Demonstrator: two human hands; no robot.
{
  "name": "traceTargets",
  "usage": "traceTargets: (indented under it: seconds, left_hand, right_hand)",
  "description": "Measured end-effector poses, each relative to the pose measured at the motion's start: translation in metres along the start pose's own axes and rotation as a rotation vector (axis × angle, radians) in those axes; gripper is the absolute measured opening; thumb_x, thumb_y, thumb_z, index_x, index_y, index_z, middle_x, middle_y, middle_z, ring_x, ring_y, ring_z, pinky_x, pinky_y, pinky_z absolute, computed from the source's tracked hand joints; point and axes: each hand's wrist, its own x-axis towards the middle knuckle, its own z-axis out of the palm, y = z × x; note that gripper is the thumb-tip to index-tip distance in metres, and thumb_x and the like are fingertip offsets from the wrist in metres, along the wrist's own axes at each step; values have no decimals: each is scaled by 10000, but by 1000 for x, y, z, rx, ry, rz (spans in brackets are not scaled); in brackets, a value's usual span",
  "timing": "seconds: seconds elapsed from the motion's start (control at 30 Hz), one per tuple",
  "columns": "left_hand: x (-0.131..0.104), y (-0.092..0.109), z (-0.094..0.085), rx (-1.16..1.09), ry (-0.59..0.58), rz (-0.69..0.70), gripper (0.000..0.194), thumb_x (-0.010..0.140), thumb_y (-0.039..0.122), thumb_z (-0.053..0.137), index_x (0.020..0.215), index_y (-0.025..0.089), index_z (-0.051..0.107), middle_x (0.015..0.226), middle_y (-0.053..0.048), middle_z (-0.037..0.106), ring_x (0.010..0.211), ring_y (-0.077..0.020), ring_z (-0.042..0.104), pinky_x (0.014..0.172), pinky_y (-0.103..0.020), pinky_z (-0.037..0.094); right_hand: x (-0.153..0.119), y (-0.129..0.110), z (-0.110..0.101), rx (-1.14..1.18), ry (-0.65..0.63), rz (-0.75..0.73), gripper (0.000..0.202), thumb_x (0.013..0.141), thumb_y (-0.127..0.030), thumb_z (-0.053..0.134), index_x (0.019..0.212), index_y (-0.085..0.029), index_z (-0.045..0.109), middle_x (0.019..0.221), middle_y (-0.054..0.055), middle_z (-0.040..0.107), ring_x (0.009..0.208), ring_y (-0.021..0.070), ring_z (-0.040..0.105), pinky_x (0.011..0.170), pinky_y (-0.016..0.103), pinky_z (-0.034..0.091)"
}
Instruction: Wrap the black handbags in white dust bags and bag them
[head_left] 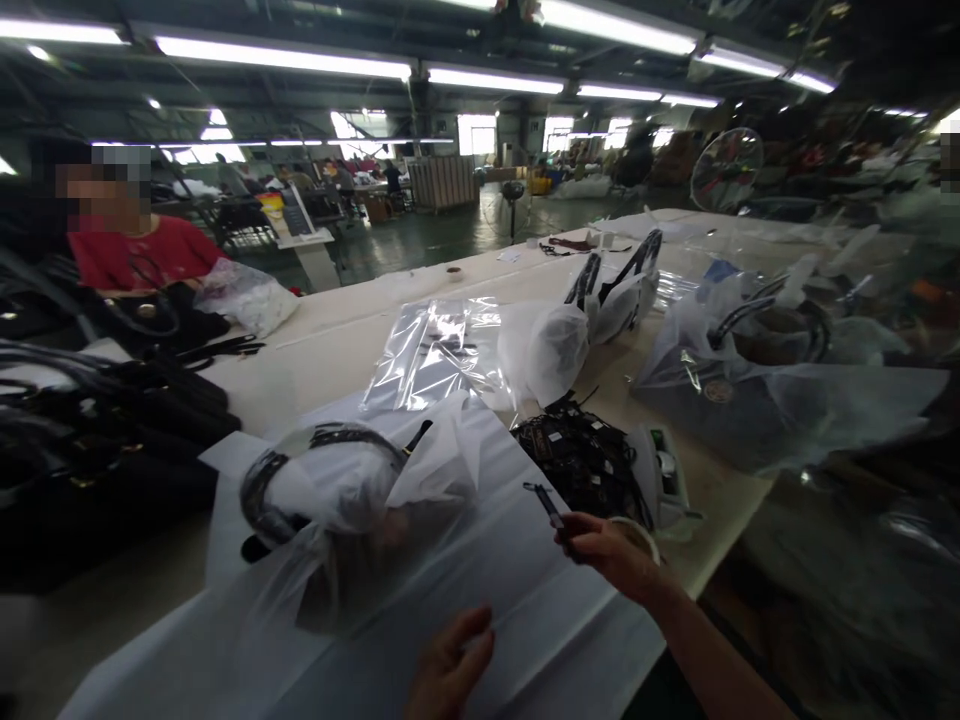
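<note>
My right hand point(611, 555) is closed on a small black tag point(547, 507), pinched between thumb and fingers, with a thin dark loop at its far end. Just beyond it lies a pile of black tags point(577, 450) with strings. A pale ring-shaped roll point(643, 538) shows partly behind the hand. My left hand point(452, 665) hovers low over the white sheet point(517, 570), holding nothing, its thumb and fingers apart. Left of both hands is a handbag point(337, 570) in translucent wrapping, its dark handles point(262, 495) wrapped too.
More wrapped bags point(750, 400) stand on the right, and clear plastic bags point(439, 350) lie on the table behind. A white-and-green device point(667, 475) sits beside the tags. Black handbags point(112, 460) crowd the left. Across the table is a person in a red top point(150, 250).
</note>
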Motion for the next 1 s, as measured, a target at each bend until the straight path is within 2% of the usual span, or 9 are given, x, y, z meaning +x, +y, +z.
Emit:
traceTargets:
  seconds: [0.03,0.1,0.2,0.3,0.43,0.6,0.7,0.87,1.0]
  left_hand:
    - [1,5,6,-150,-28,-95,461,613,517,731,966,221,707,1079,-108,672,1052,-285,581,855,-360,462]
    - [3,13,12,-399,-47,-201,533,566,490,773,997,187,686,1118,-127,647,1091,-284,549,828,-348,457]
    - [2,19,6,-618,-25,-221,480,560,417,796,965,183,686,1053,-117,659,1023,-250,569,794,-326,453]
    - [-8,24,-9,-672,67,-186,426,533,294,799,930,181,696,1027,-101,665,886,-201,599,746,-298,452]
    - [-22,32,-26,-643,167,-184,395,503,192,750,895,173,701,976,-82,677,741,-147,589,626,-244,424]
    - [-28,32,-41,-725,181,-187,385,511,246,780,873,144,694,896,-96,693,751,-162,606,627,-245,434]
    - [-25,25,-49,-768,240,-210,370,498,246,800,833,136,685,830,-81,694,688,-152,614,597,-239,425]
    - [-22,15,-56,-773,334,-203,362,433,190,808,757,120,664,706,-61,685,569,-130,594,557,-233,405]
    - [-26,15,-54,-753,336,-162,339,439,194,792,732,123,640,650,-47,679,521,-122,578,545,-233,396]
  right_hand:
    - [-9,5,13,-15,-86,0,422,558,-261,657,968,-165,667,874,58,662,788,177,572,696,280,418]
    - [-26,15,38,-58,-235,34,418,558,-216,661,974,-176,676,855,36,654,772,162,552,674,266,400]
    - [-42,29,66,-142,-403,85,419,573,-204,685,991,-191,675,836,9,640,725,134,516,638,245,369]
    - [-47,40,81,-192,-484,101,434,582,-237,716,1011,-190,670,831,5,639,713,126,505,630,240,355]
    - [-45,49,90,-168,-522,138,463,571,-245,727,1027,-191,665,850,16,646,720,136,510,637,247,360]
    - [-43,43,103,-316,-543,131,459,556,-296,721,999,-182,677,829,22,648,712,153,504,635,263,358]
    - [-43,40,112,-421,-567,120,455,544,-302,706,982,-182,680,814,18,649,717,161,508,654,273,362]
    - [-40,49,117,-566,-575,113,435,515,-230,692,948,-186,686,780,8,645,742,179,526,679,286,366]
    - [-33,60,120,-574,-568,118,538,475,-258,753,1005,-205,680,949,39,668,902,244,546,802,341,374]
